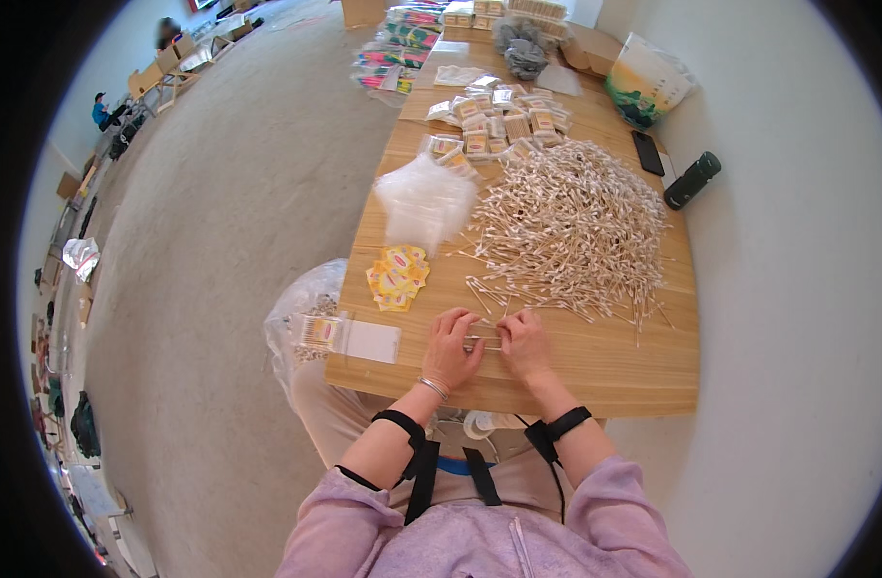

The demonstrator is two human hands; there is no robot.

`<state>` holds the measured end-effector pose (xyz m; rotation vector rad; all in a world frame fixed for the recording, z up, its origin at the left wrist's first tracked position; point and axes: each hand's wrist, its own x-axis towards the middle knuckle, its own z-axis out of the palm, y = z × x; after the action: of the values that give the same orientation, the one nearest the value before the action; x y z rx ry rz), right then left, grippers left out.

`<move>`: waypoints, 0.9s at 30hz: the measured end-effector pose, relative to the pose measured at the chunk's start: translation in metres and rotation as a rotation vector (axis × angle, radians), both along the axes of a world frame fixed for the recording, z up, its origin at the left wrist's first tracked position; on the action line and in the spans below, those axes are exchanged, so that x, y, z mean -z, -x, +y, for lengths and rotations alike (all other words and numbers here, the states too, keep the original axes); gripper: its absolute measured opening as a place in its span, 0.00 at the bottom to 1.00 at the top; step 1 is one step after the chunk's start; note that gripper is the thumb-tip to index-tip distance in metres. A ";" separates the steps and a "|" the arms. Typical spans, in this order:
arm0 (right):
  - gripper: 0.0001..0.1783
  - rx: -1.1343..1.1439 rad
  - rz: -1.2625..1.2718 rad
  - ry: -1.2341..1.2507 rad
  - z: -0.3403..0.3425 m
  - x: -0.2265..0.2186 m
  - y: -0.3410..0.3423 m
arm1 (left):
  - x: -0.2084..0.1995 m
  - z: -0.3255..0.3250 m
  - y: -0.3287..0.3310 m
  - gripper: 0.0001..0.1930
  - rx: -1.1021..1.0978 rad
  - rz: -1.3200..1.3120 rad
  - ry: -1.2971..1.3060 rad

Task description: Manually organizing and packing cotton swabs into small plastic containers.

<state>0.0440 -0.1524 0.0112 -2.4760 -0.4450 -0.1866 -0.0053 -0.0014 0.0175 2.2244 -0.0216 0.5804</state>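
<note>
**Handling a few cotton swabs (489, 349) near the six o'clock edge of the wooden desk (614, 371)**

With left grip (450, 353) half curled, thumb apart from fingers, and right grip (525, 345) narrow, fingertips bunched at the opposite ends. Lying crosswise in the small gap between: the few cotton swabs. Cannot tell whether pinched firmly or merely touched on either side.

Spread at one o'clock from the grips: a broad heap of loose swabs (576, 231), white-tipped on pale sticks. At ten o'clock, scattered in a small pile: yellow printed cards (398, 279). Beyond these, at eleven: a stack of clear plastic sleeves (424, 200). At twelve, jumbled together: filled swab packets (503, 122). At nine, by the desk's edge: a single swab packet (319, 331) with a white flap (373, 342), above a clear bag of swabs (289, 313). Farther off at one: a black phone (648, 152). At two: a dark green bottle (693, 181), lying tilted in view.
</note>
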 end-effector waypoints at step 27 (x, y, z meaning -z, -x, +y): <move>0.07 -0.045 0.010 -0.098 -0.032 -0.002 -0.019 | 0.011 0.003 -0.002 0.20 0.170 0.026 -0.131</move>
<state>0.0628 -0.1846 0.0131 -2.3685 -0.4753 -0.1734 -0.0031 0.0016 0.0068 2.3279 -0.2394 0.4684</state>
